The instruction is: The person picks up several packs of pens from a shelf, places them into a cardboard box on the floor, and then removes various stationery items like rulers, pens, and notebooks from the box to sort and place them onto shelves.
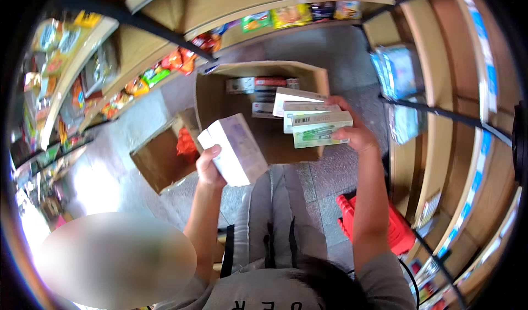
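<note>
My left hand [211, 167] grips a white and pale lavender carton [237, 149], tilted, possibly more than one box pressed together. In my right hand [357, 130] are several small boxes fanned out. The front one is a light green box [321, 130] with a printed picture of what looks like a stapler and a barcode. Behind it show a second pale box [288, 122] and a white box [284, 99]. Both hands are above or beside an open cardboard box [231, 116] on the floor. Small packed cartons [270, 82] lie inside it, partly hidden by my right hand's boxes.
A smaller open cardboard box [159, 157] holding an orange-red bag [187, 145] stands to the left. A red plastic object [396, 231] sits on the floor at right. Snack bags [291, 16] line wooden shelves ahead and left; a right-hand shelf has blue packages [396, 71].
</note>
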`<action>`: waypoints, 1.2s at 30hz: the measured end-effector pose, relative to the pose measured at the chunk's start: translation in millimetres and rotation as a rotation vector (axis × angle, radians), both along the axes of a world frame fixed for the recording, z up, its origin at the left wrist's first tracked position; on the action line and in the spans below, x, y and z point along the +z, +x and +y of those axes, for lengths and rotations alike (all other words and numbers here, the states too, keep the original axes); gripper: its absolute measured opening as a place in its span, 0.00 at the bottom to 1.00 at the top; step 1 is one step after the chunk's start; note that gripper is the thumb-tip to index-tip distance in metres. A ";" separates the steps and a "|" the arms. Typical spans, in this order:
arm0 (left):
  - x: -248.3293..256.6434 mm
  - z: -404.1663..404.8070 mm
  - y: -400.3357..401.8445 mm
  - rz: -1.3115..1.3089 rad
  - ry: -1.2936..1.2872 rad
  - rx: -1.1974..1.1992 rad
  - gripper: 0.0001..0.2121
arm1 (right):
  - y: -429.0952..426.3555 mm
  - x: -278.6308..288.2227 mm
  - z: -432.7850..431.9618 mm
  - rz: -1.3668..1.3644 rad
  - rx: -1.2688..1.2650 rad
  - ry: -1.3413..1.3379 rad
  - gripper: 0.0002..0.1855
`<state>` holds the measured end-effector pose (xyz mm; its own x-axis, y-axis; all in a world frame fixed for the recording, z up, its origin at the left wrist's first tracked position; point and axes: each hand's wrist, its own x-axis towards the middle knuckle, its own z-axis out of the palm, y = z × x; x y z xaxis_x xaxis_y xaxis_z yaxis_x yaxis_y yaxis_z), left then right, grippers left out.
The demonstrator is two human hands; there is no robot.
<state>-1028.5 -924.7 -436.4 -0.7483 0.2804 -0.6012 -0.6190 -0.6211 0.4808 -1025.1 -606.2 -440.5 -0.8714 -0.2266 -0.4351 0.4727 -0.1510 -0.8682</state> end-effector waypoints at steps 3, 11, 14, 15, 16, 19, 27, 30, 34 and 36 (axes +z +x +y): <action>13.6 -0.8 3.1 0.019 -0.050 -0.112 0.27 | 42.6 33.9 13.5 -0.006 -0.417 -0.409 0.34; 42.3 80.4 22.5 0.092 -0.045 -0.470 0.27 | 174.1 70.9 81.0 0.133 -0.897 -0.548 0.30; 68.1 121.9 41.7 0.117 -0.030 -0.537 0.26 | 226.6 79.7 102.7 0.179 -1.129 -0.551 0.27; 64.7 127.9 42.8 0.131 0.017 -0.633 0.26 | 247.7 77.9 110.8 0.181 -1.243 -0.528 0.25; 61.5 138.2 49.7 0.154 0.061 -0.691 0.26 | 274.3 77.3 124.6 0.170 -1.314 -0.527 0.23; 81.2 187.3 89.4 0.080 -0.004 -0.759 0.27 | 369.7 68.5 162.0 0.189 -1.581 -0.480 0.19; 46.4 279.3 167.1 0.137 -0.164 -0.932 0.29 | 511.7 9.5 305.3 0.150 -2.011 -0.396 0.19; 36.8 323.2 211.2 0.126 -0.205 -0.964 0.29 | 551.0 -17.6 384.5 0.235 -1.937 -0.440 0.21; 25.4 360.6 261.1 0.132 -0.250 -0.910 0.30 | 552.3 -59.4 476.8 0.252 -2.080 -0.393 0.19; 42.3 391.1 285.8 0.119 -0.291 -0.943 0.30 | 544.6 -64.9 512.0 0.193 -2.150 -0.427 0.20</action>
